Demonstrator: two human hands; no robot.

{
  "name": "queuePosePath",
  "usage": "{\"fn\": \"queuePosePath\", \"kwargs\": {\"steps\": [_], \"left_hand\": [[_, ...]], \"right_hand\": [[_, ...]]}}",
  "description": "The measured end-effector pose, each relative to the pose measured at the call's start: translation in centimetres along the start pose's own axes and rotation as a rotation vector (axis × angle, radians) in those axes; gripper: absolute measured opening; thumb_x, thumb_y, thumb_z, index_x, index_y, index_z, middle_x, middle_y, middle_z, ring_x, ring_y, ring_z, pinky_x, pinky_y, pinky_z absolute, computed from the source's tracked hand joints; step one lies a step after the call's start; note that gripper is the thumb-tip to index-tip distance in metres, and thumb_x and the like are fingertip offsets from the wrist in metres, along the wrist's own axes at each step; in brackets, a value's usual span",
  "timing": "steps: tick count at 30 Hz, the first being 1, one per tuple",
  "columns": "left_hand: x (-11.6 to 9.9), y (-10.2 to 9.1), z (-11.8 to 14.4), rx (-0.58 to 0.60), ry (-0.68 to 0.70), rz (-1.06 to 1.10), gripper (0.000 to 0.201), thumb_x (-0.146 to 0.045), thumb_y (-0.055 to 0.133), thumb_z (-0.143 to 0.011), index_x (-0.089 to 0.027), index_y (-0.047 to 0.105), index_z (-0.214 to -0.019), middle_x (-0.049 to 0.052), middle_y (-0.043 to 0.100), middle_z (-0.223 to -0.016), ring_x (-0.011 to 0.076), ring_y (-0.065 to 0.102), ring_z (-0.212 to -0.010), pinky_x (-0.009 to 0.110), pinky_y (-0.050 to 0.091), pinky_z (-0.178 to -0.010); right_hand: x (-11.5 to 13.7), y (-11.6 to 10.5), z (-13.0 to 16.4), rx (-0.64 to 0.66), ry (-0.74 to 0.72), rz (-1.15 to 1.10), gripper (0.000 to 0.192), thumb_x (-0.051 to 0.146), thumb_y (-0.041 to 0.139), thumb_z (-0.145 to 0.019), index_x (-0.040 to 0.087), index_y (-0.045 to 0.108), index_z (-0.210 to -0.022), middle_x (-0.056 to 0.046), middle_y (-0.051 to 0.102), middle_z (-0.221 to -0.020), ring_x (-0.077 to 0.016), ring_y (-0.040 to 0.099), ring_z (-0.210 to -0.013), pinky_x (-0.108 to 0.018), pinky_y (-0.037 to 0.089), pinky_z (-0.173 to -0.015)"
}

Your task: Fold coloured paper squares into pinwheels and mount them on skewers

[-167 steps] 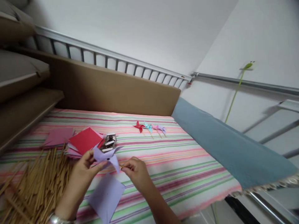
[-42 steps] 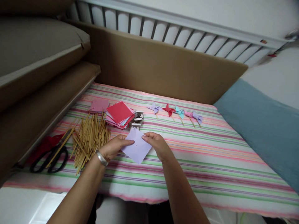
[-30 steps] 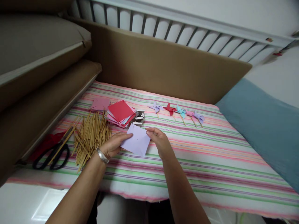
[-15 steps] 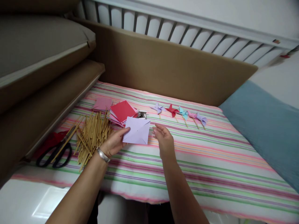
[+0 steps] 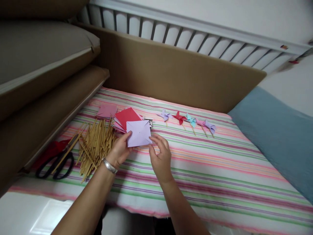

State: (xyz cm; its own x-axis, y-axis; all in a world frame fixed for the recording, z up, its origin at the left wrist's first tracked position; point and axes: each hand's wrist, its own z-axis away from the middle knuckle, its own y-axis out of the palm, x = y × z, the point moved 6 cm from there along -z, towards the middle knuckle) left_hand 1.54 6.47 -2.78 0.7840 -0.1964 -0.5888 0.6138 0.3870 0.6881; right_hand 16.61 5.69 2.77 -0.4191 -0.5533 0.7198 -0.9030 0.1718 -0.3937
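My left hand (image 5: 122, 148) grips a lilac paper square (image 5: 139, 134) by its left side, thumb on top and the other fingers under it. The square has slits running in from its corners and a small dot at its centre. At its lower right corner, my right hand (image 5: 160, 155) has thumb and fingertips closing on the paper. Behind the square lie a stack of red and pink paper squares (image 5: 126, 116) and a shiny metal object (image 5: 148, 122), partly hidden. A heap of thin wooden sticks (image 5: 97, 143) lies left of my left hand.
Several finished paper pinwheels (image 5: 179, 117) on sticks lie in a row at the back right. Pink paper squares (image 5: 107, 111) sit behind the sticks. Black-handled scissors (image 5: 65, 163) rest at the left by something red (image 5: 52, 150). A brown panel (image 5: 171, 71) borders the striped cloth (image 5: 220, 169).
My right hand has moved left, from apart to the lower right corner of the lilac paper square. The square has shifted slightly left and up with my left hand.
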Motion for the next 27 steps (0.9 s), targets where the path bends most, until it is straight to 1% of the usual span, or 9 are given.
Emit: {"fn": "queuePosePath", "kwargs": {"steps": [3,7,10,13,15,19,21,24,27], "left_hand": [[-0.2,0.8,0.4,0.057,0.022,0.075,0.024,-0.022,0.049,-0.086,-0.010,0.066,-0.097,0.008,0.072,-0.090,0.0181,0.067,-0.080,0.030,0.053,-0.074],[-0.3,1.8,1.0,0.164,0.117,0.101,0.025,-0.026,0.049,-0.087,-0.013,0.065,-0.101,0.007,0.070,-0.102,0.0190,0.064,-0.094,0.032,0.047,-0.089],[0.0,2.4,1.4,0.223,0.166,0.068,0.025,-0.026,0.056,-0.083,-0.012,0.065,-0.101,0.009,0.069,-0.106,0.0206,0.060,-0.104,0.033,0.042,-0.096],[0.4,2.8,1.5,0.274,0.161,0.021,0.022,-0.026,0.061,-0.079,-0.014,0.065,-0.098,0.008,0.067,-0.110,0.0206,0.056,-0.111,0.033,0.040,-0.097],[0.9,2.8,1.4,0.284,0.142,-0.033,0.022,-0.026,0.063,-0.078,-0.020,0.065,-0.098,0.006,0.065,-0.114,0.0195,0.055,-0.112,0.033,0.042,-0.095],[2.1,1.0,0.9,-0.020,0.187,-0.099,0.026,-0.025,0.069,-0.073,-0.025,0.064,-0.098,0.001,0.066,-0.110,0.0160,0.060,-0.104,0.028,0.043,-0.090],[2.6,1.0,1.3,-0.081,0.260,-0.070,0.029,-0.023,0.070,-0.072,-0.025,0.064,-0.100,0.002,0.066,-0.110,0.0150,0.059,-0.105,0.026,0.041,-0.092],[3.6,2.7,2.3,0.029,0.204,0.023,0.028,-0.033,0.068,-0.074,-0.021,0.065,-0.099,0.006,0.067,-0.110,0.0177,0.060,-0.104,0.030,0.042,-0.093],[3.5,4.5,3.3,0.178,0.121,0.146,0.030,-0.043,0.063,-0.076,-0.018,0.066,-0.093,0.008,0.069,-0.100,0.0188,0.062,-0.096,0.030,0.047,-0.086]], "right_hand": [[-0.9,0.7,0.4,0.029,0.202,-0.136,0.014,0.025,0.054,-0.081,0.022,0.064,-0.091,-0.008,0.063,-0.099,-0.0211,0.058,-0.094,-0.037,0.046,-0.080],[-2.5,4.0,2.3,0.256,0.743,-0.591,0.022,0.039,0.060,-0.076,0.019,0.059,-0.085,-0.003,0.063,-0.077,-0.0127,0.055,-0.058,-0.025,0.039,-0.051],[-2.5,4.9,2.5,0.263,0.874,-0.823,0.025,0.040,0.067,-0.067,0.019,0.057,-0.078,0.000,0.060,-0.068,-0.0090,0.048,-0.050,-0.021,0.030,-0.045],[-3.2,3.9,1.5,0.186,0.833,-0.808,0.025,0.039,0.068,-0.064,0.020,0.052,-0.064,0.006,0.047,-0.047,-0.0084,0.038,-0.043,-0.022,0.026,-0.044],[-3.9,2.5,0.6,0.115,0.774,-0.711,0.024,0.038,0.067,-0.067,0.020,0.053,-0.063,0.006,0.046,-0.046,-0.0091,0.038,-0.044,-0.023,0.028,-0.046],[-4.0,-1.6,-1.4,-0.071,0.435,-0.081,0.018,0.034,0.058,-0.078,0.020,0.057,-0.066,0.003,0.051,-0.058,-0.0126,0.045,-0.055,-0.027,0.033,-0.056],[-3.0,-2.5,-1.8,-0.099,0.220,0.217,0.014,0.029,0.055,-0.081,0.021,0.061,-0.071,0.000,0.056,-0.066,-0.0150,0.048,-0.062,-0.029,0.035,-0.062],[-1.2,-2.0,-1.5,-0.077,-0.034,0.413,0.010,0.022,0.056,-0.082,0.022,0.065,-0.081,-0.004,0.062,-0.078,-0.0195,0.051,-0.077,-0.033,0.036,-0.071],[0.3,-1.2,-0.8,-0.067,-0.182,0.425,0.012,0.016,0.057,-0.081,0.024,0.066,-0.084,-0.005,0.065,-0.091,-0.0227,0.051,-0.092,-0.039,0.037,-0.080]]}}
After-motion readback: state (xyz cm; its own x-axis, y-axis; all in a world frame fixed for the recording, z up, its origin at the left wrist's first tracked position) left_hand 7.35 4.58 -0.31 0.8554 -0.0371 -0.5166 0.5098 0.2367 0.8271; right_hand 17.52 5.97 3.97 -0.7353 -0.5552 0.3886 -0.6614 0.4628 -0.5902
